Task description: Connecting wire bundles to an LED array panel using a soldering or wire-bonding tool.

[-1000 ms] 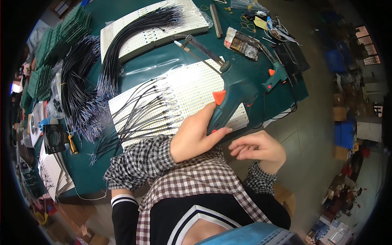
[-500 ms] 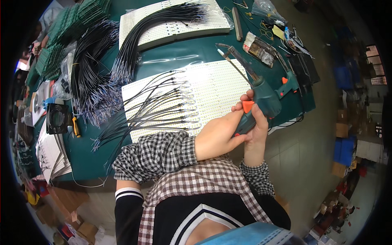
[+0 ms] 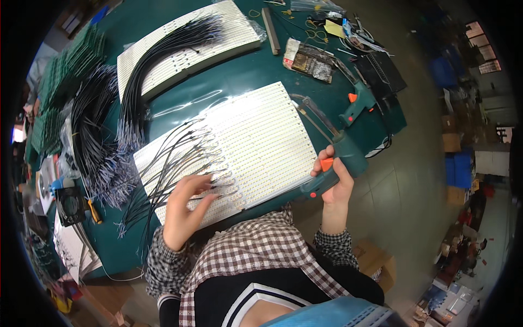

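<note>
My right hand (image 3: 338, 188) is wrapped around the handle of a green soldering gun (image 3: 351, 155) with an orange trigger. The gun's tip points away from me, past the right edge of a white panel of LED strips (image 3: 267, 136). Across the panel's left part lie several black cables (image 3: 174, 150), their thin ends at the strips. Over the near cables hovers my left hand (image 3: 185, 212), thumb and fingers apart and slightly curled. Whether its fingertips touch a cable is hard to see.
A second stack of white panels (image 3: 218, 54) bears a black cable bundle (image 3: 158, 57). More cables (image 3: 101, 147) and green racks (image 3: 65, 71) are at left. Another soldering gun (image 3: 359, 103) and a stained box (image 3: 308, 61) lie at far right. A small fan (image 3: 71, 206) and screwdriver (image 3: 95, 211) sit at left.
My left hand has left the soldering gun and moved left over the cables. The gun in my right hand has come down slightly. The whole view has shifted and turned.
</note>
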The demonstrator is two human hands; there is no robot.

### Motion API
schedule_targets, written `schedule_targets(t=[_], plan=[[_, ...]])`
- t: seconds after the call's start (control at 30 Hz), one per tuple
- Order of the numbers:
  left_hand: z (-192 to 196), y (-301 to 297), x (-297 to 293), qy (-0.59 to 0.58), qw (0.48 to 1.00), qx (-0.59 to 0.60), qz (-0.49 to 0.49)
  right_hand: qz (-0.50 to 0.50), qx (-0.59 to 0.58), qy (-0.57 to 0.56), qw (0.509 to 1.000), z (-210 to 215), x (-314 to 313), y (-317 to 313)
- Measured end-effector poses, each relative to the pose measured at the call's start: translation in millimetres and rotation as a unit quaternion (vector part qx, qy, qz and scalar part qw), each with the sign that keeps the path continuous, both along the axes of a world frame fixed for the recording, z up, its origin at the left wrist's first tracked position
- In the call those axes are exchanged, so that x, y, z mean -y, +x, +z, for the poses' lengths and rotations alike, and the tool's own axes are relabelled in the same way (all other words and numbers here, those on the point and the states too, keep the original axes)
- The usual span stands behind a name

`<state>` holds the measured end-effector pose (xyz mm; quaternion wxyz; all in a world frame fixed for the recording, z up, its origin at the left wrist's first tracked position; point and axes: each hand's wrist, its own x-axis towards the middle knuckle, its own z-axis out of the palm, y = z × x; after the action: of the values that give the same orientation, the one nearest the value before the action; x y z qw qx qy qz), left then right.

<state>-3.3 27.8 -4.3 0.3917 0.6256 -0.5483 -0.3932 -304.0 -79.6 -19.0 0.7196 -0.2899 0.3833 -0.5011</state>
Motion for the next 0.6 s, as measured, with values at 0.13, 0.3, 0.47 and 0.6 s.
schedule_targets(t=[0.13,0.3,0.47,0.6], plan=[[-3,12,-8,0.026,0.997,-0.026,0.072,-0.039,-0.049,0.014,0.998,18,3,-40],[-4,23,-5,0.022,0.994,-0.033,0.103,-0.087,-0.142,-0.098,0.981,105,2,-105],[-7,31,-2,0.014,0.995,-0.029,0.097,-0.064,-0.195,-0.216,0.955,209,-11,-156],[-6,39,-19,0.026,0.989,-0.015,0.143,-0.018,-0.214,-0.248,0.945,273,16,-178]])
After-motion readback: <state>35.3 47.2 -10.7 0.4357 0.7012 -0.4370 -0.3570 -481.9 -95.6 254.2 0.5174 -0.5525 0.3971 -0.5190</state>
